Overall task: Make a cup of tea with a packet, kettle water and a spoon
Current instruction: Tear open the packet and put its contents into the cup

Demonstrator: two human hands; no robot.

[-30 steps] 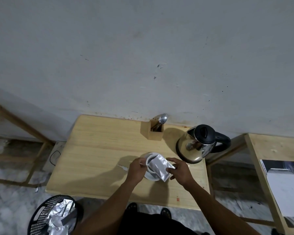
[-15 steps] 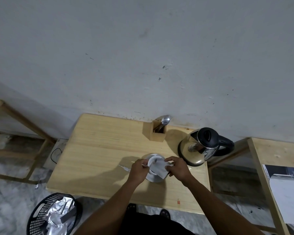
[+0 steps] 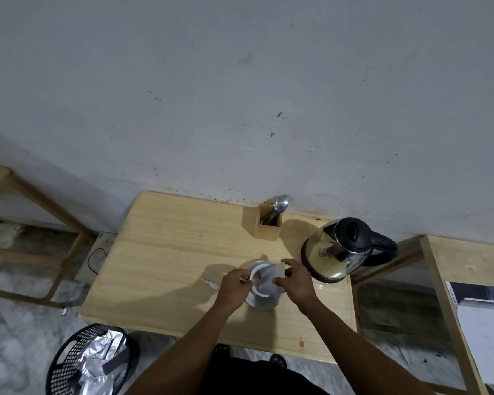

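Observation:
A white cup stands on a saucer on the wooden table. My left hand and my right hand both hold a silver tea packet, tilted over the cup's mouth. A torn strip of foil lies on the table just left of my left hand. The steel kettle with a black lid stands to the right of the cup. A spoon sticks up from a wooden holder at the back.
A black mesh bin with crumpled foil packets sits on the floor at the lower left. A second wooden table with a white box stands to the right. The wall runs right behind the table.
The packet has tipped from upright above the cup to lying over the cup's mouth. Both hands have closed in over the cup.

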